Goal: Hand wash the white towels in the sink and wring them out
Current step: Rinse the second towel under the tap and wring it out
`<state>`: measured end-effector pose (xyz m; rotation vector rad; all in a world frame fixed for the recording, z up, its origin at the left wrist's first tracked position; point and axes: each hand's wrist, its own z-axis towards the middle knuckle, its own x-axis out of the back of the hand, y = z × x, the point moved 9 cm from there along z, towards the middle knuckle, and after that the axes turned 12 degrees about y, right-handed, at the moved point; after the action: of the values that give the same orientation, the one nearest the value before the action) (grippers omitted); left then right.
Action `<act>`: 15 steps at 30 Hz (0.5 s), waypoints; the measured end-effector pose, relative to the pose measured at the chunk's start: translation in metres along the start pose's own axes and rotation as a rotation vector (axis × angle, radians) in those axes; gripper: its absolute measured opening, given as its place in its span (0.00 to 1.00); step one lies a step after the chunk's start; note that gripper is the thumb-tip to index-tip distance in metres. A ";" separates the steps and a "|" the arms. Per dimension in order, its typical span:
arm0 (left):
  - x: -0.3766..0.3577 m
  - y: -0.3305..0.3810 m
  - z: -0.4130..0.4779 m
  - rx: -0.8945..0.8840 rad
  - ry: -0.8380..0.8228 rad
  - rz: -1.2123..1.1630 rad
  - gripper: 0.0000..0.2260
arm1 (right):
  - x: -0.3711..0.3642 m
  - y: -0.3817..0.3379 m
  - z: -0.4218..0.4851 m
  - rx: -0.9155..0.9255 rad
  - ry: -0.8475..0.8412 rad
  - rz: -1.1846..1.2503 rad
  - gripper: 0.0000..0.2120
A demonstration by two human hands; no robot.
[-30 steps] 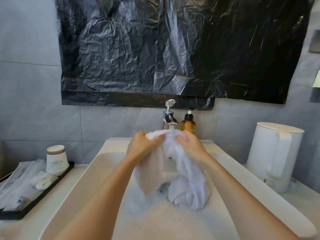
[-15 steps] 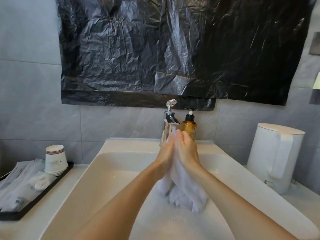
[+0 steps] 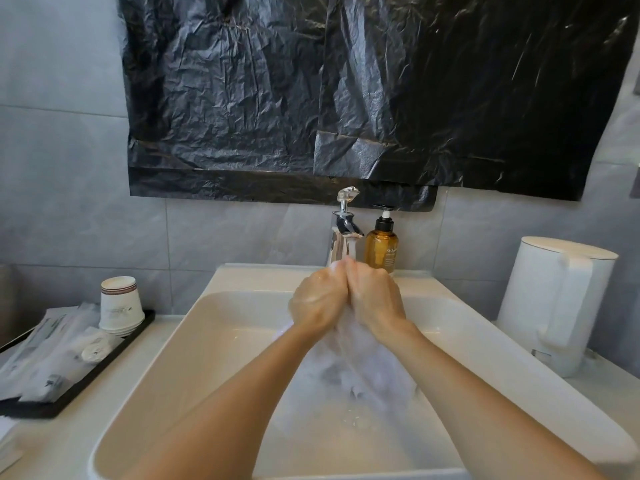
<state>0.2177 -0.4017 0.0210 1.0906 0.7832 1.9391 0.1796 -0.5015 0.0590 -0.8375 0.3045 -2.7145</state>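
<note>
A wet white towel (image 3: pixel 367 372) hangs bunched over the white sink (image 3: pixel 221 327), its lower folds blurred above the foamy water. My left hand (image 3: pixel 317 297) and my right hand (image 3: pixel 375 296) are pressed together side by side just below the chrome tap (image 3: pixel 344 233). Both grip the towel's upper part with curled fingers. The gripped part of the towel is hidden inside my fists.
An amber pump bottle (image 3: pixel 382 244) stands right of the tap. A white kettle (image 3: pixel 557 303) sits on the counter at the right. On the left, a black tray (image 3: pixel 72 386) holds stacked paper cups (image 3: pixel 120 306) and wrapped sachets. Black plastic sheeting (image 3: pixel 346 95) covers the wall above.
My hands came together from holding the towel spread apart, then lowered slightly while bunching it. The towel went from draped open to a tight wad between both fists.
</note>
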 end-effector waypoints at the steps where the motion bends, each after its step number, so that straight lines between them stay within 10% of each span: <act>1: 0.001 0.002 0.002 -0.034 -0.004 0.030 0.23 | -0.002 0.003 -0.001 -0.008 -0.035 0.022 0.12; 6: 0.011 -0.008 0.012 0.139 0.023 -0.375 0.16 | -0.048 0.027 -0.024 -0.375 -0.452 0.539 0.30; 10: 0.019 -0.024 0.024 0.293 0.097 -0.490 0.14 | -0.057 0.042 -0.041 -0.326 -0.744 0.389 0.23; 15: 0.046 -0.017 0.031 0.168 0.256 -0.196 0.15 | -0.025 0.059 -0.004 -0.622 -0.455 0.785 0.26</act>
<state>0.2346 -0.3498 0.0410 0.8334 1.1665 1.8917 0.2097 -0.5484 0.0259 -1.1425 1.1228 -1.6504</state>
